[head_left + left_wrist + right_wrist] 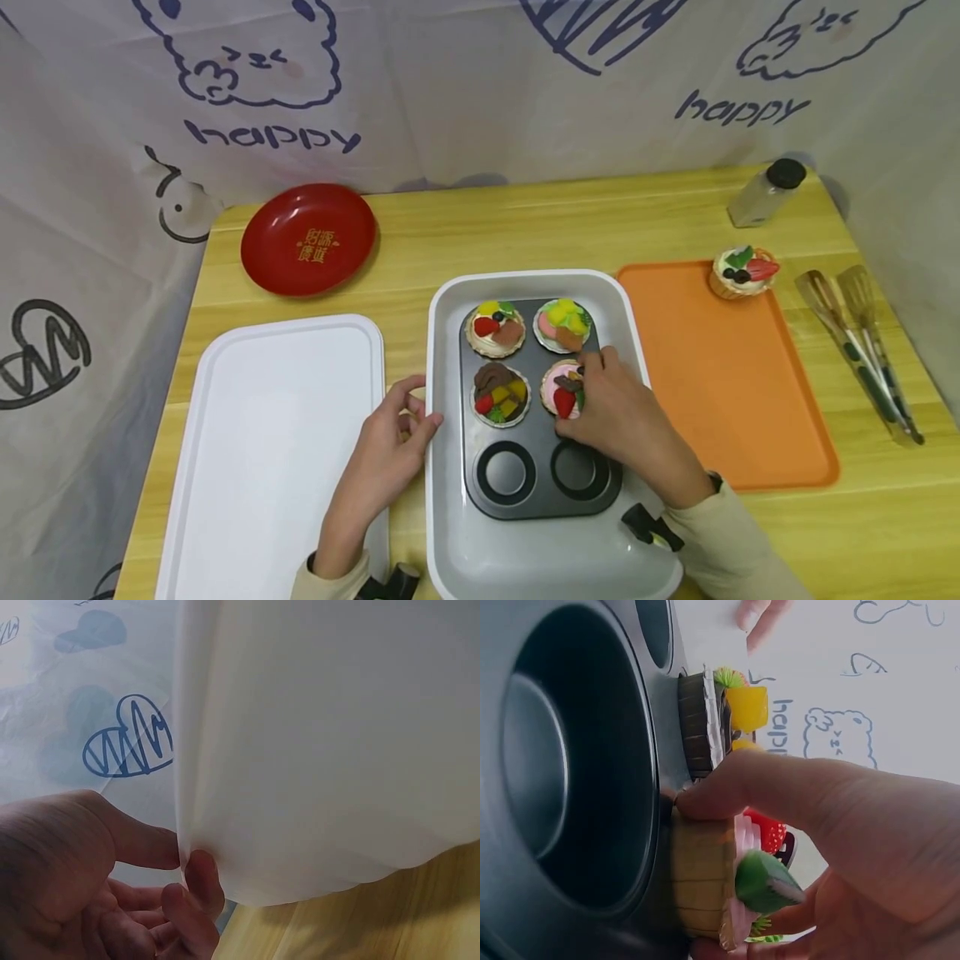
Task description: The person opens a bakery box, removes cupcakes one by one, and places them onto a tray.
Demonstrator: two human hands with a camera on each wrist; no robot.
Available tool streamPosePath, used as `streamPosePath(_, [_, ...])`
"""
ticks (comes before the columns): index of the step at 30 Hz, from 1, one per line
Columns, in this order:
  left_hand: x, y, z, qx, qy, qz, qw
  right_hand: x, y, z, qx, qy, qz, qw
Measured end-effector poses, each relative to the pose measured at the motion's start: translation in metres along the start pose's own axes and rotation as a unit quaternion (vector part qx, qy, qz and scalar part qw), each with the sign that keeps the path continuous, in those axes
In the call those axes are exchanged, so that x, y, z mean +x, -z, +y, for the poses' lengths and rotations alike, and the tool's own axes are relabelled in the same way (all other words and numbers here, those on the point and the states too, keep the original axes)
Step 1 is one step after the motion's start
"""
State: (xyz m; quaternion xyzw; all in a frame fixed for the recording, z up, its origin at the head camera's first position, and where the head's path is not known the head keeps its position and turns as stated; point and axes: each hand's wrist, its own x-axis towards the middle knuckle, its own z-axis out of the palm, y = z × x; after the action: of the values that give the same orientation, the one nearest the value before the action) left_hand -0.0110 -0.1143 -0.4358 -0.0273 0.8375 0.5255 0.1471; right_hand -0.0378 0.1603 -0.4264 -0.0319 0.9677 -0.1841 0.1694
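My right hand (626, 412) grips a pink-topped cupcake (561, 390) with a strawberry at a cup of the dark muffin tin (538, 508). In the right wrist view its tan case (701, 877) lies between thumb and fingers, close over the metal. My left hand (393, 446) pinches the left rim of the deep white tray (453, 542) that holds the tin; the left wrist view shows thumb and fingers on this rim (196, 787). Beside the pink one sits a chocolate cupcake (500, 393). Two fruit-topped cupcakes, one left (495, 329) and one right (562, 325), fill the far row. The near row's two cups are bare.
A flat white tray (277, 467) lies left, with a red plate (307, 242) behind it. At right, an orange tray (720, 375) has a strawberry cupcake (742, 272) at its far corner. Metal utensils (870, 358) and a black-capped jar (765, 196) stand beyond it.
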Motion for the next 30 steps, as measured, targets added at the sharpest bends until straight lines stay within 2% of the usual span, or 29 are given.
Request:
streamPosePath(10, [0.000, 0.000, 0.000, -0.009, 0.004, 0.000, 1.0000, 0.002, -0.001, 0.002, 0.004, 0.007, 0.020, 0.9998])
streamPosePath(16, [0.000, 0.000, 0.000, -0.016, 0.005, 0.000, 0.9999, 0.002, 0.000, 0.001, 0.009, -0.005, 0.008, 0.9999])
streamPosePath(25, [0.001, 0.000, 0.000, -0.015, 0.007, -0.002, 0.9999, -0.001, 0.005, 0.002, 0.076, -0.031, -0.011, 0.9966])
streamPosePath(30, [0.001, -0.001, -0.001, -0.018, 0.012, -0.003, 0.9998, -0.005, 0.011, 0.002, 0.083, -0.025, -0.009, 0.9962])
